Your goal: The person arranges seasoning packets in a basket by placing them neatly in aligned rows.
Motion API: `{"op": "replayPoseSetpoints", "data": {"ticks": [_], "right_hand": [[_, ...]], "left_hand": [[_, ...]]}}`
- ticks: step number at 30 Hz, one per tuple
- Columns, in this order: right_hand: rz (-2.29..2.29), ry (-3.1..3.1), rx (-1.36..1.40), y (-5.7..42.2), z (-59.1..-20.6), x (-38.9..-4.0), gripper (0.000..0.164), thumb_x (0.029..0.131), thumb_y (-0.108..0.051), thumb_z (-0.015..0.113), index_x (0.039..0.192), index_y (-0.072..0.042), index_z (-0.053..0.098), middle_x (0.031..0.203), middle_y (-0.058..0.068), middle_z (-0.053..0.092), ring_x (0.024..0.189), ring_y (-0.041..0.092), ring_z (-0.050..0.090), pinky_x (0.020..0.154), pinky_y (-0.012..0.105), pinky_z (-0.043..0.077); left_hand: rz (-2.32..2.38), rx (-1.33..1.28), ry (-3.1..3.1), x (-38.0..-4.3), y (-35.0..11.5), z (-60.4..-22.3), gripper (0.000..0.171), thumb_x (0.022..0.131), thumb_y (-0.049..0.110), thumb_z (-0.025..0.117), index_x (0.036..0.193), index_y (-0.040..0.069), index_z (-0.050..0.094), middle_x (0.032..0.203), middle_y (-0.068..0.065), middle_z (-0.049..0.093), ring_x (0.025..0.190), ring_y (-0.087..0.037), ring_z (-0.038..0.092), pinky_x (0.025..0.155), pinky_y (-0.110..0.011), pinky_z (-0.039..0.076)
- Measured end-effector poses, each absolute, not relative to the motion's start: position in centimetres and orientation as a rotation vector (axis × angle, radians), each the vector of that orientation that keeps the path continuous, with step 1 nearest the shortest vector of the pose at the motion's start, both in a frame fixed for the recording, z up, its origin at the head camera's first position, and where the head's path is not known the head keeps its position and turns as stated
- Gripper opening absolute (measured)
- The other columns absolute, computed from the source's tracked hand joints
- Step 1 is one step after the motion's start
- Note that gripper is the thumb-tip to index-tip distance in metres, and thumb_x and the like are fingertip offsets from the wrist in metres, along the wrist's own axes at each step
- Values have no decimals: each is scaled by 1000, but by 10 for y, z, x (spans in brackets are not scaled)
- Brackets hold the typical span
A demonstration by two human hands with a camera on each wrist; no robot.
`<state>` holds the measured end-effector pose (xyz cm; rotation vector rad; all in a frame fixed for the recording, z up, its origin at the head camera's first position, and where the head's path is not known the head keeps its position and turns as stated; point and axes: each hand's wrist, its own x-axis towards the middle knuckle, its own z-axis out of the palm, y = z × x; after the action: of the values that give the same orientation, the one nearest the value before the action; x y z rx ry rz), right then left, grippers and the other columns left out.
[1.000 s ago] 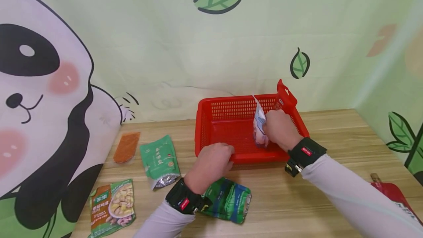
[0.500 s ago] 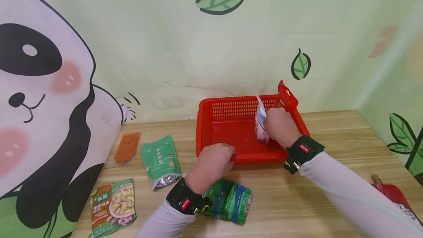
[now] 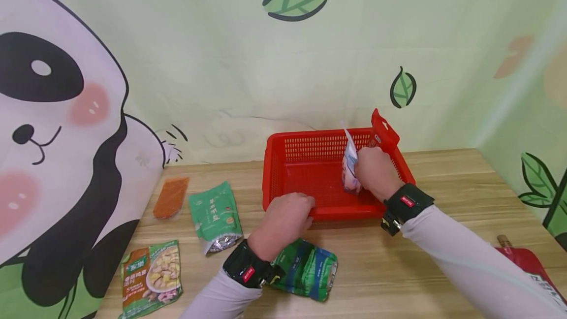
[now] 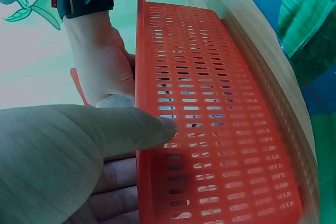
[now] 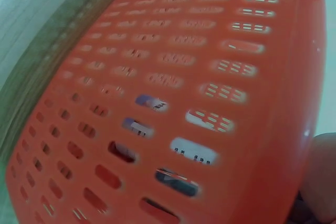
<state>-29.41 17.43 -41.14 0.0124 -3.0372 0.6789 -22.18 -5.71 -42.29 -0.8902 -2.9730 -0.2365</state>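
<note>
White-and-pink plastic pouch [image 3: 349, 174] stands on edge inside the right half of the red perforated basket [image 3: 341, 212], immediately left of the right hand [image 3: 376, 171]. The left hand [image 3: 285, 220] is nearer the viewer, at the basket's front rim, apart from the pouch. Seen almost edge-on from the head, the pouch is thin at the top and fuller below, with a pale, blue-tinged upper part and pink and purple lower down; its top tilts slightly left. Close up at the right wrist, white and purple patches, some with dark marks, show through the basket's slots.

Nearest, the left hand grips the front rim, thumb pressed along the outer wall and fingers inside; a green-and-blue foil pouch [image 3: 305, 270] lies on the wooden table [image 3: 376, 270], partly covered by that wrist. Farther in, the right hand reaches over the basket's right front corner, back of the hand up, fingers bent down; the fingertips are hidden, so I cannot tell whether they pinch the pouch. Beyond, a red hang-tab packet [image 3: 384, 132] sticks up above the basket's far right corner.
</note>
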Motion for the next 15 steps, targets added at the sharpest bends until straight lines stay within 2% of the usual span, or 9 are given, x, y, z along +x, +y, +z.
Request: {"op": "replayPoseSetpoints", "data": {"ticks": [7, 15], "right_hand": [[687, -3008, 26, 176, -414, -293, 20, 95, -20, 70, 100, -1, 72, 83, 12, 74, 59, 22, 65, 59, 27, 55], [739, -3084, -49, 177, -405, -285, 35, 95, -23, 72, 116, 5, 68, 93, 17, 74, 60, 22, 65, 53, 23, 52]], "left_hand": [[-222, -880, -2978, -223, -56, -424, 23, 87, 29, 83, 103, 15, 75, 81, 3, 71, 68, -11, 59, 72, -25, 58], [-218, -870, -2978, -223, -56, -425, 23, 86, 29, 83, 103, 16, 75, 81, 3, 71, 68, -11, 58, 70, -25, 57]]}}
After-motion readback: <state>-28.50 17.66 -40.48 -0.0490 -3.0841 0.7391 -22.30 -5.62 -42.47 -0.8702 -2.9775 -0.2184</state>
